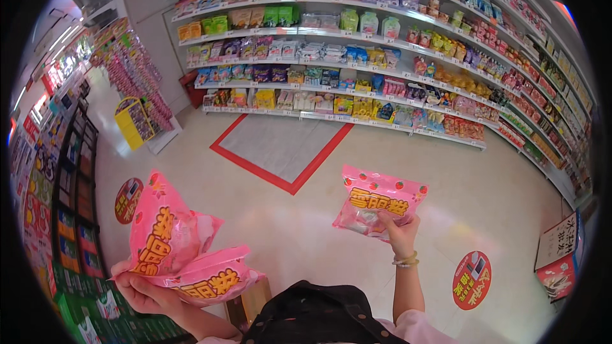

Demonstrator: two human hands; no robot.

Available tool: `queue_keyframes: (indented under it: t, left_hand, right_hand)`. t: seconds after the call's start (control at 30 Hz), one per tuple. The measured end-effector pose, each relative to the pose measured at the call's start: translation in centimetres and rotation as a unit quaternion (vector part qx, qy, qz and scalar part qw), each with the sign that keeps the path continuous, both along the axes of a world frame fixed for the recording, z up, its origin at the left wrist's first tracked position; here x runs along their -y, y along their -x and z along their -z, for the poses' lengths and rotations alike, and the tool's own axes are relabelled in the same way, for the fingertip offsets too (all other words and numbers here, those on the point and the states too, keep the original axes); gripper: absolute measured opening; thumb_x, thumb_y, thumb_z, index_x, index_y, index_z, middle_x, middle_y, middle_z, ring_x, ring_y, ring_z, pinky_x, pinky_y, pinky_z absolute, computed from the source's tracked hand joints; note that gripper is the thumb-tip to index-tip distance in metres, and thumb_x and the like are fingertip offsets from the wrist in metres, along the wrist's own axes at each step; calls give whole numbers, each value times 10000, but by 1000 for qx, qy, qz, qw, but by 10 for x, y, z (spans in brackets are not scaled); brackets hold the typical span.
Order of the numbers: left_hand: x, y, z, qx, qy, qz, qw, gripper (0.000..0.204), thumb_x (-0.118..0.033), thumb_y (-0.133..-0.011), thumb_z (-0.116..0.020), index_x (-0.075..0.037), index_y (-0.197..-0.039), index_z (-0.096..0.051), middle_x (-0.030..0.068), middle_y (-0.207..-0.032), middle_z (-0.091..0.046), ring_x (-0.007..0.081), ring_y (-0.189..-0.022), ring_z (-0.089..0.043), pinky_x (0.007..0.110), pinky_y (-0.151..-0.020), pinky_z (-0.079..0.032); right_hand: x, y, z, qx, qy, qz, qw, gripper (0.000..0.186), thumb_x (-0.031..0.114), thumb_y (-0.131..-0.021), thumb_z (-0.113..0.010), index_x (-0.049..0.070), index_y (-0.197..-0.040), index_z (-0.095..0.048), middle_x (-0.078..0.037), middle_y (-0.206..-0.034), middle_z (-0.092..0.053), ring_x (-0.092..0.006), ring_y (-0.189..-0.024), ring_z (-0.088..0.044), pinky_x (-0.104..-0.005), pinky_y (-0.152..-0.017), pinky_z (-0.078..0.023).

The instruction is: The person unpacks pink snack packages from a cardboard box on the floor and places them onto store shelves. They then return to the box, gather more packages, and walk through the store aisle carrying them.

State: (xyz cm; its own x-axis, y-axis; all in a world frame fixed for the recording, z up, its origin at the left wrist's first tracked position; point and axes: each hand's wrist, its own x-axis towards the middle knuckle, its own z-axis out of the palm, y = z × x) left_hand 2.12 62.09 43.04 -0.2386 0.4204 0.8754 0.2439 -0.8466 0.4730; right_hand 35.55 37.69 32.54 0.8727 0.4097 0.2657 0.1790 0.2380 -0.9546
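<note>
Black cloth (312,318) of the person's clothing sits nearest, rising at the lower edge between the two forearms. Just beyond it are three pink bags with strawberry pictures and yellow lettering. The left hand (150,294) pinches two by their gathered edges, fingers curled tight: an upper bag (162,236) standing tilted, a lower bag (213,278) lying slantwise and touching it. The right hand (401,234) grips a third bag (376,207) near its lower right side — thumb across the front, the other fingers mostly hidden behind. Bracelets (405,259) circle that wrist.

Under the bags spreads a pale floor (408,153), with a round red sticker (473,280) right of the right forearm and a red-bordered grey panel (280,146) ahead. Green packages (73,312) stand at lower left. Farther off, white shelves (255,112) curve across the view — row upon row of colourful packets.
</note>
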Motion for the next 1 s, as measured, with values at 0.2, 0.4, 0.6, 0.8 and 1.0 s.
queue_keyframes:
  t: [0.2,0.4,0.6,0.8,1.0]
  left_hand:
    - [-97,-87,21,82,19,-55,995,237,-195,-937,-424,31,-937,-497,95,-976,-506,179,-902,-474,303,-842,-382]
    - [-190,-223,19,-54,30,50,997,180,-158,-912,-458,5,-840,-486,84,-880,-506,177,-830,-474,303,-745,-396]
    - [-253,-414,-15,-214,-26,166,962,162,-177,-857,-534,-54,-757,-499,72,-806,-579,239,-668,-478,350,-604,-391]
    - [-319,-557,1,-221,-145,79,961,228,-202,-893,-479,-15,-762,-484,98,-848,-589,258,-709,-487,370,-652,-396]
    - [-368,-691,-24,-94,-65,178,977,267,-256,-903,-472,-16,-795,-512,93,-837,-556,219,-707,-489,340,-635,-406]
  right_hand:
    - [-117,-117,-3,91,32,29,995,119,-3,-696,-711,-6,-789,-635,-60,-769,-644,-118,-652,-595,-273,-605,-491]
    - [-181,-273,31,217,128,135,958,258,-2,-590,-698,23,-837,-625,-101,-804,-626,-268,-805,-557,-358,-790,-423]
    - [-174,-389,27,71,193,265,942,128,58,-727,-681,-2,-829,-632,-31,-766,-635,-107,-684,-556,-258,-625,-448]
    - [-217,-548,22,86,102,320,938,184,63,-803,-619,-52,-947,-615,-53,-881,-640,-117,-798,-569,-278,-720,-459]
    - [-384,-742,-63,171,-31,159,972,237,13,-795,-606,-24,-1028,-592,-43,-1003,-604,-131,-916,-544,-266,-805,-433]
